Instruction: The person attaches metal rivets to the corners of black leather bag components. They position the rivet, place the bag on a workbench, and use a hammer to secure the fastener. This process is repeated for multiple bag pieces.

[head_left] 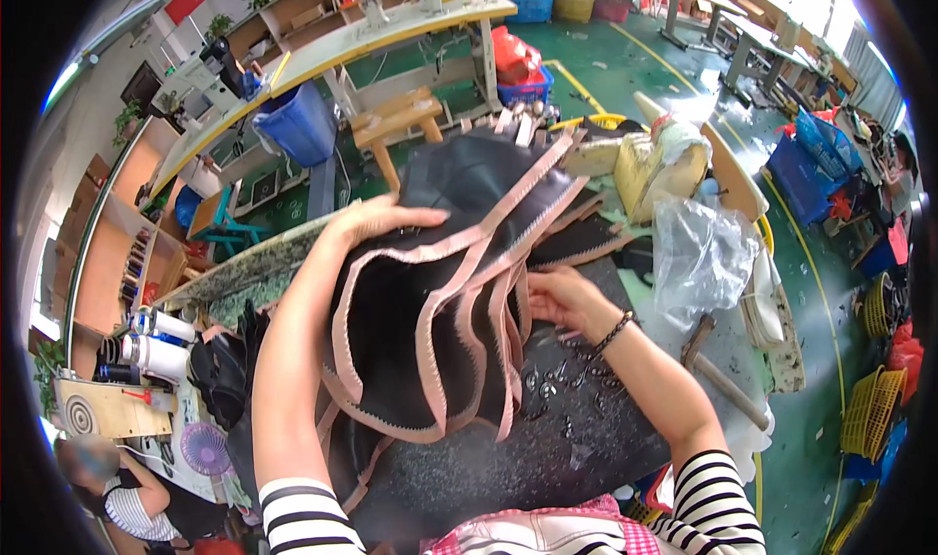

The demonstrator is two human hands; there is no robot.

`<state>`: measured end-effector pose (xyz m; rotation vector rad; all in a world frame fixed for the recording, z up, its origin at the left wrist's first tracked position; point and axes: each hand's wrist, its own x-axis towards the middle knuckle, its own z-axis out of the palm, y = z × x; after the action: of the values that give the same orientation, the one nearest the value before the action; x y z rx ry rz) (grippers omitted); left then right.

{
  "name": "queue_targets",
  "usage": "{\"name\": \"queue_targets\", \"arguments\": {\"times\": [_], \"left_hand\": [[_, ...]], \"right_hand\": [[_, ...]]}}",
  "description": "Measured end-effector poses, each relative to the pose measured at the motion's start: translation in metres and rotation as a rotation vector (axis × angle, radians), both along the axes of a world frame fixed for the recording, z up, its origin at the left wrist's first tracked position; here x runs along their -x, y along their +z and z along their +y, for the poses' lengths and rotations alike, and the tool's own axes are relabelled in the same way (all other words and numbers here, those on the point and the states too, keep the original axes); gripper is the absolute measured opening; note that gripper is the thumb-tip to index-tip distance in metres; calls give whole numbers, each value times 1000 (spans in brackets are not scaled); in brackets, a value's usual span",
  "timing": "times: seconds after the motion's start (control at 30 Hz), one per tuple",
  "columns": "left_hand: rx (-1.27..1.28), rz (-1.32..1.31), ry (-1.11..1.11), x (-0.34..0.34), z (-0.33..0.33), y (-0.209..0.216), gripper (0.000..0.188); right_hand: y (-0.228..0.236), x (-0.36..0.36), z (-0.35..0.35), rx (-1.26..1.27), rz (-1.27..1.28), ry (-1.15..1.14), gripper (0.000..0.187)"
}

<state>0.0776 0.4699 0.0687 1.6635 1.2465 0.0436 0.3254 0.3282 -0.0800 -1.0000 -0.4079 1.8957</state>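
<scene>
black pink-edged panels (391, 301): over dark surface (430, 496), between hands | long axis upper right to lower left | left hand (379, 220): touching upper-left part, fingers extended, hold unclear | right hand (567, 299): half-curled at right edges, can't tell pinch

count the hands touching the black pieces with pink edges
2: the left hand is at the upper left of the black pieces, and the right hand is at their right side. Some fingers are hidden; no other hand shows there.
</scene>
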Motion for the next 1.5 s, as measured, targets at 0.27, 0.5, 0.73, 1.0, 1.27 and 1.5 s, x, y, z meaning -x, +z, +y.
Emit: {"name": "queue_targets", "arguments": {"times": [0.27, 0.5, 0.73, 1.0, 1.27, 1.5], "left_hand": [[-313, 5, -496, -80, 33, 17, 67], [-720, 113, -484, -96, 53, -20, 60], [-1465, 163, -166, 2, -17, 36, 52], [-930, 422, 586, 272, -283, 17, 38], [-1179, 864, 336, 225, -264, -50, 60], [-707, 369, 288, 228, -218, -40, 36]], "right_hand": [[12, -14, -20, -93, 37, 2, 37], [55, -42, -58, -9, -541, 129, 30], [82, -46, -136, -406, -620, -35, 13], [46, -6, -224, -465, -176, 79, 14], [80, 120, -209, -631, -323, 246, 15], [89, 132, -235, -715, -452, 238, 12]]}}
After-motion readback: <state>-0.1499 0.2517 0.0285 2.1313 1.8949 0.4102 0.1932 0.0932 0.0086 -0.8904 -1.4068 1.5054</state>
